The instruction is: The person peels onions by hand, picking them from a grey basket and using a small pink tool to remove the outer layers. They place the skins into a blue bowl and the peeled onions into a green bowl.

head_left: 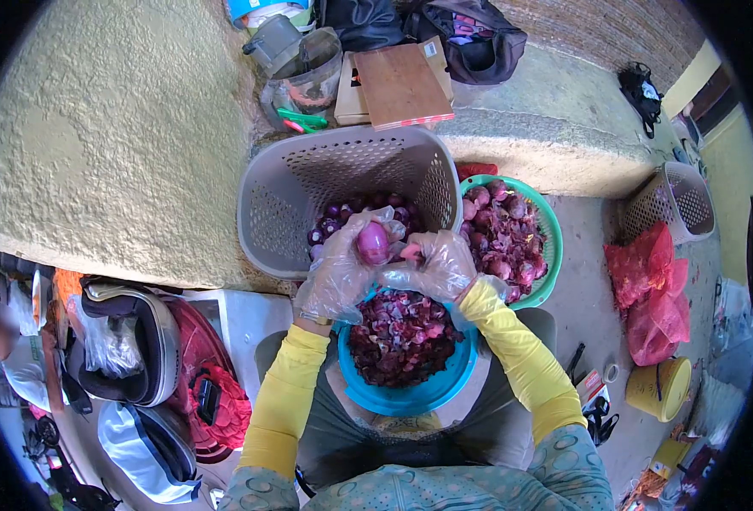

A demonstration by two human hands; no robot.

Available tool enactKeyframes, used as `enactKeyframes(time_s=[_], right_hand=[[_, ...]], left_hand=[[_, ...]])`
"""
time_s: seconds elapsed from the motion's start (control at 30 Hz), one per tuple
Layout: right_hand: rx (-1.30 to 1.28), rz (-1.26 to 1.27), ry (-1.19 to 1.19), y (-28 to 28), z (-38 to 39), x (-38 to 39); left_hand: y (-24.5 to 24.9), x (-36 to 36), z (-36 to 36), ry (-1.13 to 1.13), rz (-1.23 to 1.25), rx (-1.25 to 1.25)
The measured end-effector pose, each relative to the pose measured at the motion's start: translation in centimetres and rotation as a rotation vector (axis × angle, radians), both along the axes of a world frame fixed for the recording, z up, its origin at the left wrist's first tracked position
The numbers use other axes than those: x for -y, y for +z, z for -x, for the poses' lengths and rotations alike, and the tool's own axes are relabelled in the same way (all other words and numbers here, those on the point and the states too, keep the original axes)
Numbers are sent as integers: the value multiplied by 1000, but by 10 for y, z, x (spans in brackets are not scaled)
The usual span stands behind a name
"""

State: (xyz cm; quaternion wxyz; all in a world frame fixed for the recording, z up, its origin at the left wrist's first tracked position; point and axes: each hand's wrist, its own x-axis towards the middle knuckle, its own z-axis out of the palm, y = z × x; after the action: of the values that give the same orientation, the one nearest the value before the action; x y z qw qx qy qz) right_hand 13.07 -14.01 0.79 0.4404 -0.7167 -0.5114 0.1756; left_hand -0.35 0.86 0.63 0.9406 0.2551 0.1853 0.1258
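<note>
My left hand [348,264], in a clear plastic glove, is closed round a peeled purple onion [373,244]. Close beside it on the right, my gloved right hand [445,266] has its fingers pinched together; what they hold is too small to make out. Below both hands a blue basin [362,395] holds dark red onion skins [400,341]. Just beyond the hands stands a grey perforated basket [266,200] with several peeled onions [330,225] at its bottom. A green basket [552,247] of unpeeled onions and loose skins is at the right.
A wooden board [402,85] lies on a box behind the grey basket. Red mesh bags [658,319], a yellow bucket [659,388] and another perforated basket [687,200] are on the right. Bags [151,341] and a white box [261,336] stand on the left.
</note>
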Motion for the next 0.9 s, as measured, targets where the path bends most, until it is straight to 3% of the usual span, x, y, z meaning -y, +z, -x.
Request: enactKeyframes(time_s=[0.03,0.1,0.3,0.33,0.4,0.43,0.5,0.53,0.6,0.63,0.7,0.83,0.9], right_hand=[[-75,42,6,0,-1,0],[-66,52,-10,0,-1,1],[40,83,-52,-1,-1,0],[67,89,-53,-3,-1,0],[78,78,-44,-6,-2,-1],[90,67,-36,-7,-2,-2],[96,73,-40,-6,-1,-2],[103,79,-44,-6,0,-2],[124,82,-52,-9,1,-1],[145,85,-59,-11,2,-1],[206,68,-30,-10,1,0],[361,118,131,-3,2,1],[364,177,208,6,0,3]], left_hand=[[4,4,-1,-2,0,0],[11,13,-4,35,-375,-122],[8,14,-5,12,-434,-70],[9,13,-4,12,-434,-70],[11,10,-1,-28,-7,-28],[9,10,-2,-28,-7,-27],[1,11,-4,-17,-371,-64],[1,12,-2,-17,-370,-64],[0,13,1,-14,-822,-32],[-2,11,0,-14,-823,-31],[-7,6,-1,-72,7,58],[-5,5,-2,-85,-30,21],[0,7,0,12,-129,-19]])
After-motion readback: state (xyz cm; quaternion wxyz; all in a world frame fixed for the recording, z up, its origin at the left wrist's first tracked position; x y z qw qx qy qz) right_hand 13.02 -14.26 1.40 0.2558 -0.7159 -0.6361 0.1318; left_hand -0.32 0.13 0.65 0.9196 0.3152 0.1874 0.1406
